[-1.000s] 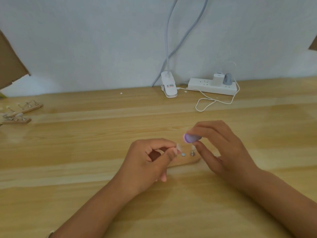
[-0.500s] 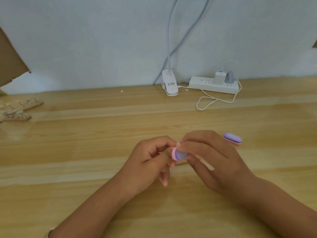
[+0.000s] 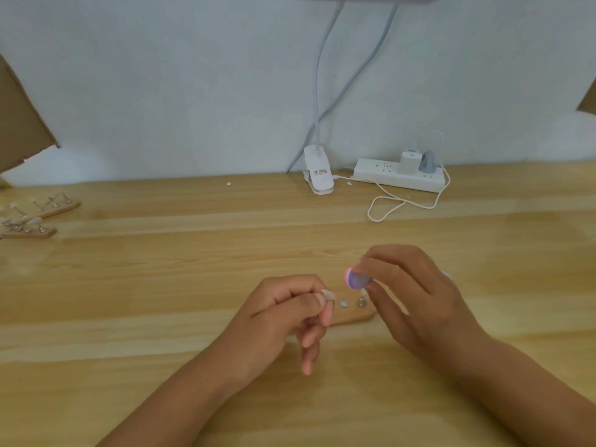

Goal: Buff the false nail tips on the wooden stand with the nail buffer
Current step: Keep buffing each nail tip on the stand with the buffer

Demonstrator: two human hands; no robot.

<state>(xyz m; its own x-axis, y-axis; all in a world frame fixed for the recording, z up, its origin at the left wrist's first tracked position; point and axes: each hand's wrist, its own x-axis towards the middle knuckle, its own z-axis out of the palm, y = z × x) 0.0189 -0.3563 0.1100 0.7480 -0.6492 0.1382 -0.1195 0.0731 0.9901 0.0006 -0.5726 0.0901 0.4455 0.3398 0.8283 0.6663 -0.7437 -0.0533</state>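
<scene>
A small wooden stand (image 3: 358, 316) lies on the table between my hands, its left part hidden under my left hand. My left hand (image 3: 283, 314) pinches a pale false nail tip (image 3: 328, 295) between thumb and forefinger above the stand. My right hand (image 3: 416, 301) holds a purple and pink nail buffer (image 3: 354, 279) in its fingertips, a little right of and above that nail tip, not touching it. A metal holder (image 3: 362, 301) and a small round magnet (image 3: 344, 304) show on the stand's right part.
Two more wooden stands with nail tips (image 3: 38, 217) lie at the far left. A white lamp clip (image 3: 317, 174), a power strip (image 3: 400, 175) and a looped white cable (image 3: 396, 204) sit by the wall. A sliver of a purple object (image 3: 446, 275) peeks out behind my right hand.
My right hand has drawn the buffer away from the nail tip, up and to the right. My left hand still pinches the tip. The stand's right part shows again.
</scene>
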